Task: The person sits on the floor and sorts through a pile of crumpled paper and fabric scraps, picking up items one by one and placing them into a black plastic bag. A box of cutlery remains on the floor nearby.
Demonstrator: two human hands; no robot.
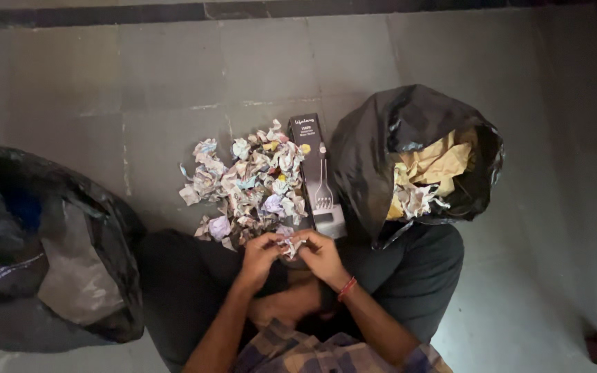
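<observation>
Head view: grey tiled floor; slumped black bag at left, open black bag at right holding yellow and crumpled paper. Between them a heap of paper balls beside a long dark box. Left hand and right hand, fingers pinched together on one crumpled paper wad just above the lap. Likely light, soft, tearable; best held at its edges.

Crumpled paper scraps, glossy plastic bag
</observation>
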